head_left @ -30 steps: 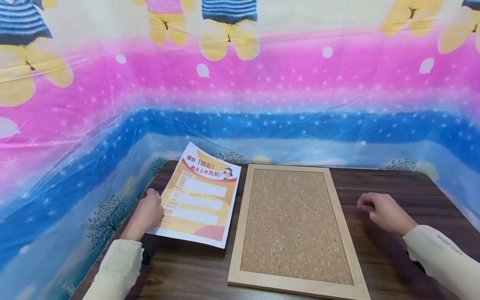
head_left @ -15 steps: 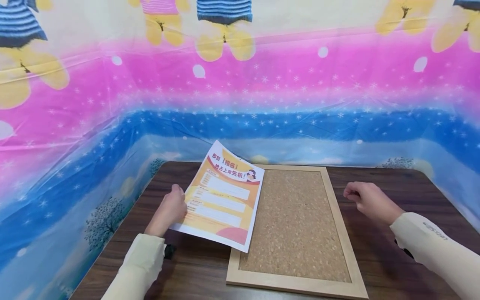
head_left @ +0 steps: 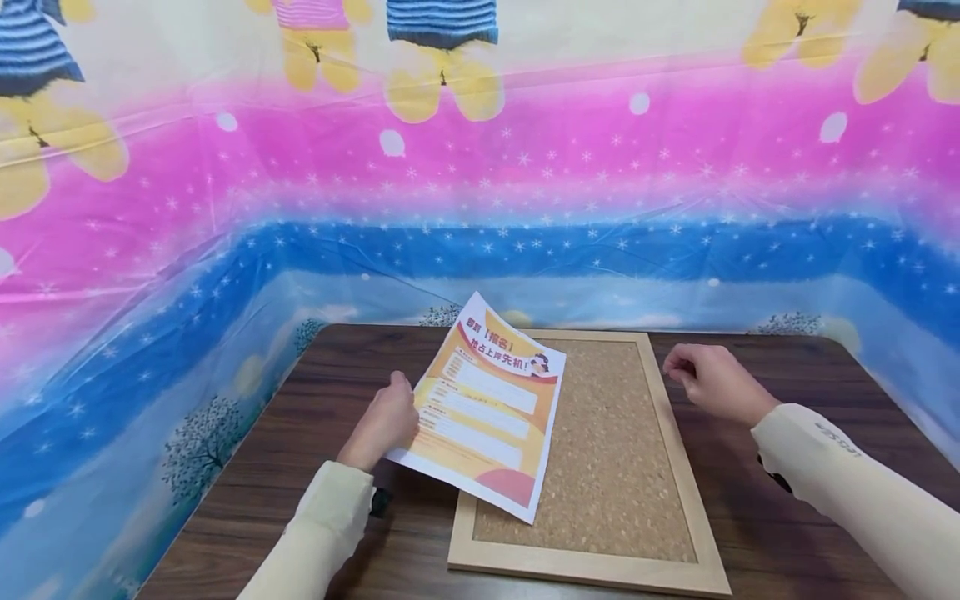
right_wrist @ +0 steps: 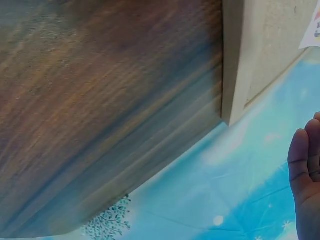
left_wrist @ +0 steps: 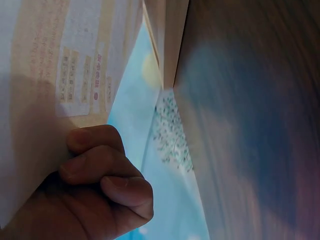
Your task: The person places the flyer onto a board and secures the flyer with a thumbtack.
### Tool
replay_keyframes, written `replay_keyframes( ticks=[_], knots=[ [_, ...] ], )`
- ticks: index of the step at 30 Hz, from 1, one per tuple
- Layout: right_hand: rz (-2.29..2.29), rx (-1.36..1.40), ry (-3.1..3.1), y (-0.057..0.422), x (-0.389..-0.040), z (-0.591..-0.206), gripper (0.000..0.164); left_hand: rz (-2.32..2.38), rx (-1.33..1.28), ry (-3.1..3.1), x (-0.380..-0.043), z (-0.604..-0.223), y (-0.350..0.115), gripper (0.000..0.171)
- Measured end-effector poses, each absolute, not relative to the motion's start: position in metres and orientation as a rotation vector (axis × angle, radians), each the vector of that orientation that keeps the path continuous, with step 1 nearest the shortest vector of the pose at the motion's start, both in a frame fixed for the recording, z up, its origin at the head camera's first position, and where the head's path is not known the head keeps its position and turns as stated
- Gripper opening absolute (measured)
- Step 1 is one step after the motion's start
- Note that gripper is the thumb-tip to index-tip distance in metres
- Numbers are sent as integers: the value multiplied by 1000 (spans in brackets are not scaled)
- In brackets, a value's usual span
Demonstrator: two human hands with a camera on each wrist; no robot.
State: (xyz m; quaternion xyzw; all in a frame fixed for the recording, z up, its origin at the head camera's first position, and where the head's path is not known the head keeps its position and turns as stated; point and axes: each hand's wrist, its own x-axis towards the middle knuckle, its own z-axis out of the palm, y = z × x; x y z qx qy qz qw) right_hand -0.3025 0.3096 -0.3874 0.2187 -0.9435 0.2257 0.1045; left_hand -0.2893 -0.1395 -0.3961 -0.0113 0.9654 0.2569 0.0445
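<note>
In the head view my left hand (head_left: 382,423) pinches the left edge of a printed poster (head_left: 480,417), orange and white with Chinese lettering. The poster tilts over the left part of a wood-framed cork board (head_left: 607,467), hiding part of its frame. The left wrist view shows curled fingers (left_wrist: 100,160) at the sheet's edge, seen from its underside. My right hand (head_left: 716,379) hovers just beyond the board's right frame, fingers loosely bent with nothing visible in them. Only some of its fingers (right_wrist: 299,155) show at the edge of the right wrist view.
The board lies on a dark wood-grain table (head_left: 825,392) with rounded far corners. Behind and to the left of the table hangs a printed cloth (head_left: 525,150) in pink and blue, close along the table's edges.
My left hand has carried the poster rightward from beside the board to over its left side. My right hand has moved left toward the board's right frame. The board stays put.
</note>
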Motion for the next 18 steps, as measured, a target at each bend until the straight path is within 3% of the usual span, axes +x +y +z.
replay_keyframes(
  ticks=[11, 18],
  knots=[
    [682, 622, -2818, 305, -304, -384, 17, 804, 15, 2925, -291, -409, -102, 48],
    [683, 601, -2838, 307, -304, -388, 19, 757, 55, 2918, -291, -417, -83, 41]
  ],
)
